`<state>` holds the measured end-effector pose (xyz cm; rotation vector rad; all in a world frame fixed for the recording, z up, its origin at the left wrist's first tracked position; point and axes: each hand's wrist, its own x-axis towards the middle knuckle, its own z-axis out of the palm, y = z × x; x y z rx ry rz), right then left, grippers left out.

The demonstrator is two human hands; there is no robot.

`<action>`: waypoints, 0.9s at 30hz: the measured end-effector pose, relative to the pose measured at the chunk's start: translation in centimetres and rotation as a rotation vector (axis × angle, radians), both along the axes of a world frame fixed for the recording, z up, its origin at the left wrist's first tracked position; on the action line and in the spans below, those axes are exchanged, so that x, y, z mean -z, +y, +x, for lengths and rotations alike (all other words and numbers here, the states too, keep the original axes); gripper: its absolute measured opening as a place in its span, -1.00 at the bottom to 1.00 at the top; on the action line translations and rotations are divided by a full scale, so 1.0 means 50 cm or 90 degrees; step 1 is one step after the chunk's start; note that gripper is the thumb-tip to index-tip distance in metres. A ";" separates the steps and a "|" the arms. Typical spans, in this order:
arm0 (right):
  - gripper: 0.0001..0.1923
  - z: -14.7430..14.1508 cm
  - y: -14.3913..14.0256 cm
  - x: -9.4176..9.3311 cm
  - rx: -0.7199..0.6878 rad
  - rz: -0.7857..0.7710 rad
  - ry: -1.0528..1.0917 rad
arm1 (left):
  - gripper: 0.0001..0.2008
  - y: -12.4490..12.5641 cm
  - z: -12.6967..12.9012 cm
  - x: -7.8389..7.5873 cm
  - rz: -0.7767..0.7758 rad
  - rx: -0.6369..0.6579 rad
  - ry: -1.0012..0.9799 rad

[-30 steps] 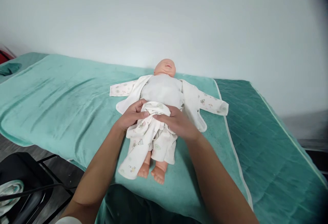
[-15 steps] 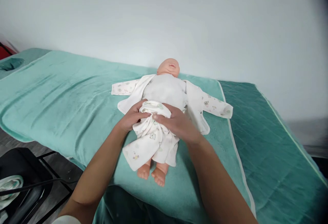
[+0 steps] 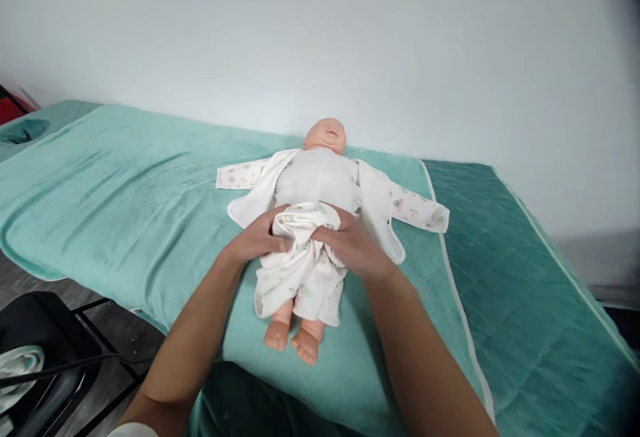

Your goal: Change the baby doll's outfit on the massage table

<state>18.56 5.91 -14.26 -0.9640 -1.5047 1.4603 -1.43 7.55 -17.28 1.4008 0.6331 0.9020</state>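
Observation:
A baby doll lies on its back, head toward the wall and bare feet toward me. Its white printed jacket is spread open, sleeves out to both sides, over a plain pale torso. Over the doll's hips and legs are bunched white baby pants with small printed figures. My left hand grips the gathered cloth from the left, thumb on top. From the right, my right hand pinches the same bundle, its fingers partly hidden behind the fabric. Both feet show below the hems.
A light green blanket covers the bed beneath the doll. Darker green quilted cover shows at the right. A white wall rises behind. At lower left stands a black chair with folded cloth and a cable.
The long flap of cloth that hung toward the lower left is gathered up into the bundle. Both hands stay on the pants, and more of the doll's lower leg shows.

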 end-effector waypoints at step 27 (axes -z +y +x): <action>-0.75 0.014 -0.010 -0.032 -0.142 0.061 -0.251 | -0.56 -0.139 0.011 -0.009 -0.187 -0.183 -0.113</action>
